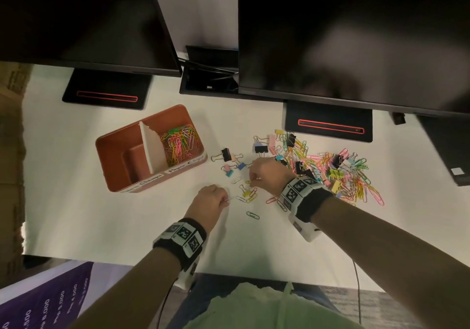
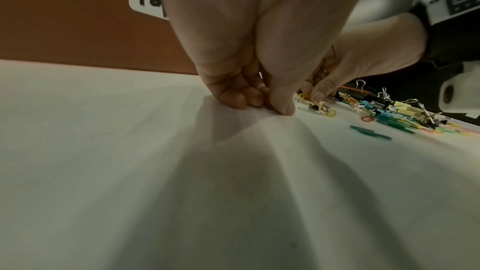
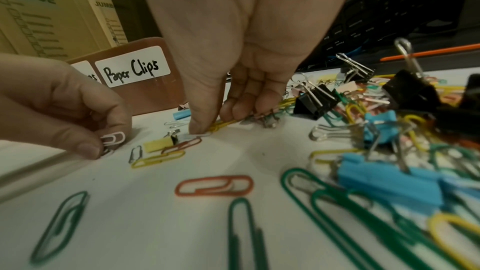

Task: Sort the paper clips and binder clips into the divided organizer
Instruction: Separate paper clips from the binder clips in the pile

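Note:
A brown divided organizer point(image 1: 119, 138) stands left of centre, with several coloured paper clips point(image 1: 180, 143) in its right compartment; the left compartment looks empty. A mixed pile of paper clips and binder clips point(image 1: 330, 168) spreads at the right. My left hand point(image 1: 223, 197) is down on the table and pinches a white paper clip point(image 3: 113, 138) between thumb and fingers. My right hand point(image 1: 250, 180) pinches a yellow paper clip point(image 3: 226, 123) just above the table, beside a small yellow binder clip point(image 3: 157, 144).
Two dark monitors on stands point(image 1: 328, 122) fill the back of the white table point(image 1: 127, 222). Loose clips lie between my hands: an orange one point(image 3: 214, 185) and green ones point(image 3: 59, 225). A few binder clips point(image 1: 227, 154) sit just right of the organizer. A keyboard edge point(image 1: 455, 150) is far right.

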Motion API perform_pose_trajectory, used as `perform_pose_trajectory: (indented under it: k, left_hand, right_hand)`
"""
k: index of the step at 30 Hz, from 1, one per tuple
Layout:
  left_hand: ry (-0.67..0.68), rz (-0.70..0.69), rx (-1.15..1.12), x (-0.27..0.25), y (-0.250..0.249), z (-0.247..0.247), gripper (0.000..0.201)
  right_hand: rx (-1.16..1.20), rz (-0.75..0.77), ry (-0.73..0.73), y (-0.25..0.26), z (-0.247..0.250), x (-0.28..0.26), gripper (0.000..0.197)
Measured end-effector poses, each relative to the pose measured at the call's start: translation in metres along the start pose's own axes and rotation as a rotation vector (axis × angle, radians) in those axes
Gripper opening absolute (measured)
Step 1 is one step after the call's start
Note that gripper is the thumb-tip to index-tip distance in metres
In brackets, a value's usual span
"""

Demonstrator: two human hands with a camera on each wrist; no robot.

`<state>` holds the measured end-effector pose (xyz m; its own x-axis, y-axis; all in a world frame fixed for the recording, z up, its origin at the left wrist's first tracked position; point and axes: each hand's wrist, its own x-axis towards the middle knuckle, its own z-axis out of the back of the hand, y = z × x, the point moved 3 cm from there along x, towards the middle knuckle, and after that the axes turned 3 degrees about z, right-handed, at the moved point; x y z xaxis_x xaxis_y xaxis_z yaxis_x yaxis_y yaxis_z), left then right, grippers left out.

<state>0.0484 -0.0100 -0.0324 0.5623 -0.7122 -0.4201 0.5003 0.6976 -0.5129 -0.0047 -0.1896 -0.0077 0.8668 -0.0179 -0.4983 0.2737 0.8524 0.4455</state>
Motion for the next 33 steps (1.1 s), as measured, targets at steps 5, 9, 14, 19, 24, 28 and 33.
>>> perform_pose_trajectory:
  k: [5,9,14,19,24,28,33]
  left_hand:
    - [-0.046,-0.012,-0.058,0.006,-0.006,0.009,0.007]
    - [-0.12,0.085,-0.259,0.018,-0.017,0.021,0.01]
    - [-0.085,0.099,-0.242,0.034,-0.03,0.015,0.022]
    - [-0.096,0.051,-0.077,0.044,-0.033,0.015,0.012]
    - [-0.094,-0.006,-0.093,0.039,-0.03,0.018,0.007]
    - [-0.044,-0.064,-0.191,0.025,-0.028,0.021,0.006]
    - [0.029,-0.014,-0.194,0.012,-0.024,0.006,0.024]
  right_hand:
    - [-0.023,0.077,-0.08,-0.005,0.002,-0.008,0.022]
    - [-0.045,0.158,-0.087,-0.006,0.0,-0.012,0.025]
    - [0.004,0.108,-0.059,-0.002,-0.001,-0.01,0.024]
    - [0.046,0.041,-0.018,0.001,0.003,-0.009,0.025]
    - [0.039,0.059,-0.011,0.0,-0.002,-0.014,0.024]
    - [0.128,0.052,-0.101,-0.009,-0.003,-0.018,0.019]
    - [0.193,0.04,-0.111,-0.001,-0.012,-0.016,0.022]
